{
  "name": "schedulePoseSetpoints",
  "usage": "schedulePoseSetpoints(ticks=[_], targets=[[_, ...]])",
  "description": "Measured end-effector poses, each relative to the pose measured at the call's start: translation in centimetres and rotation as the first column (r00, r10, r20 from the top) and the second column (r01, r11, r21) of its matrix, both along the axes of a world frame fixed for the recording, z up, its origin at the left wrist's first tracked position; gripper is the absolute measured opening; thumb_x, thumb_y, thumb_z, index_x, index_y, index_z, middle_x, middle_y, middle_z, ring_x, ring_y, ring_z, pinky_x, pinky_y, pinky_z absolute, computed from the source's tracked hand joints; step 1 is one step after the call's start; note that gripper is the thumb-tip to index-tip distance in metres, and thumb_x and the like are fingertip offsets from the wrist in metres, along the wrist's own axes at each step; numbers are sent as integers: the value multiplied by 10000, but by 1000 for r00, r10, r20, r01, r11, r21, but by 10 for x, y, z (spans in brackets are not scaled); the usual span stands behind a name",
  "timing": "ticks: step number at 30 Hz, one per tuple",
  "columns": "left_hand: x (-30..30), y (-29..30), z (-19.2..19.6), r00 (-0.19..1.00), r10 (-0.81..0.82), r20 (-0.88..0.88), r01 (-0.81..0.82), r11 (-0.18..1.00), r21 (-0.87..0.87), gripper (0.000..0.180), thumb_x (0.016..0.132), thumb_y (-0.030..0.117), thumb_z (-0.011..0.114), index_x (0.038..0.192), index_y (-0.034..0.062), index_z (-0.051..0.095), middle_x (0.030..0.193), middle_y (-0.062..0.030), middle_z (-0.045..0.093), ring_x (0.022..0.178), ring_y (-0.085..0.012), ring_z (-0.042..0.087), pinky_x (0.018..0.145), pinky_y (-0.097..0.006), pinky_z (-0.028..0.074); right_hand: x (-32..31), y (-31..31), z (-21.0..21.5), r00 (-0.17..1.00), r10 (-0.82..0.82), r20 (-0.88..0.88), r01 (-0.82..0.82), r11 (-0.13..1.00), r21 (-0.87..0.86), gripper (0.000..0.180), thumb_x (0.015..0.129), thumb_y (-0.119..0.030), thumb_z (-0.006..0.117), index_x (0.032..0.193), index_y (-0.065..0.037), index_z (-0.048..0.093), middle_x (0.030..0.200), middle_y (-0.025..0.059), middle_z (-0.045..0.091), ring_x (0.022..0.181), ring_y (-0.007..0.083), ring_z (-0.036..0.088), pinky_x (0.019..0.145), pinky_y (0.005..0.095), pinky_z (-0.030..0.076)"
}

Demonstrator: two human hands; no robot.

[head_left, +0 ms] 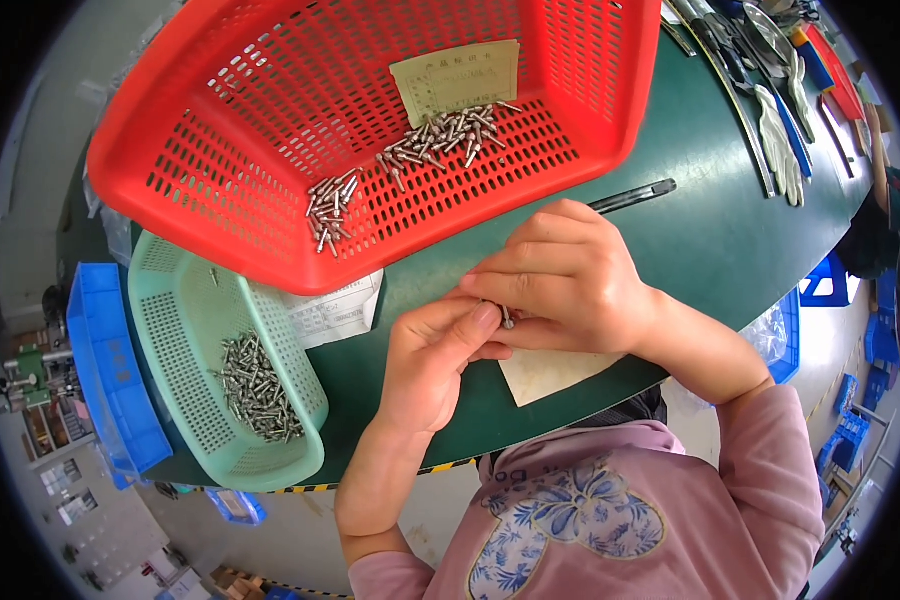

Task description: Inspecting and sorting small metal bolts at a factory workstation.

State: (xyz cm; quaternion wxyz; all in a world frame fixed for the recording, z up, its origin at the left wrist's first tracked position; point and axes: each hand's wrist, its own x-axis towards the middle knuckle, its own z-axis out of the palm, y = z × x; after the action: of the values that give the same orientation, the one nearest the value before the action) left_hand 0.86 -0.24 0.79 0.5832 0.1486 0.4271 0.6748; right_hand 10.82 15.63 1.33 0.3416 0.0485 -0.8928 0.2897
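Note:
Both of my hands meet above the green table, close to its near edge. A small metal pin with a rounded end (507,322) pokes out between the fingers of my right hand (570,275), which are curled closed around it. My left hand (435,355) is closed too, thumb and fingertips pressed against the same spot; whether it grips the pin or another small part is hidden. Beyond my hands, a red plastic basket (300,255) holds loose metal pins (445,140) and a paper card. At the left, a pale green basket (315,400) contains a pile of similar small metal parts (255,390).
A cream sheet (545,378) lies under my right hand, and a printed paper (345,312) lies between the baskets. Behind my right hand is a black pen-like tool (634,197). Gloves (778,150) and hand tools crowd the far right. Blue bins (120,365) flank the table.

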Motion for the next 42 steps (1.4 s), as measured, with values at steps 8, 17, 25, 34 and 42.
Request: schedulePoseSetpoints(ticks=[8,17,25,34,42], targets=[[-5,2,7,972,-51,229,33,996,81,398,966,233,405,1112,-114,534,1061,-176,607,911,-211,615,735,-326,545,1,3,-3,998,54,-42,-58,992,-109,374,591,-300,809,871,-76,700,802,12,670,664,166,577,596,298,429],[-5,0,6,976,-101,192,78,989,127,364,953,196,422,1078,-119,554,1076,-184,599,923,-234,614,751,-342,541,1,1,0,997,55,-45,-62,981,-186,324,561,-251,779,817,-72,697,733,-5,658,627,172,576,600,305,442],[-4,-1,6,364,344,-866,-229,934,275,165,729,16,611,891,-20,615,1015,-172,530,944,-253,564,774,-340,505,5,2,0,999,44,-30,-48,983,-176,331,610,-278,777,870,-87,700,791,1,665,669,175,582,632,308,439],[-3,9,8,-112,493,-863,4,869,496,279,635,98,738,902,176,719,1085,-91,543,970,-272,552,771,-330,490,5,-8,1,979,205,-2,-189,898,-398,300,591,-236,786,834,-77,711,753,17,670,673,182,593,604,309,434],[-6,8,13,-165,517,-840,43,855,517,247,632,164,747,879,174,731,1026,-77,584,916,-248,573,747,-317,496,5,-11,1,960,279,-25,-252,820,-513,324,590,-220,802,853,-54,709,770,48,678,681,204,600,611,318,464]])
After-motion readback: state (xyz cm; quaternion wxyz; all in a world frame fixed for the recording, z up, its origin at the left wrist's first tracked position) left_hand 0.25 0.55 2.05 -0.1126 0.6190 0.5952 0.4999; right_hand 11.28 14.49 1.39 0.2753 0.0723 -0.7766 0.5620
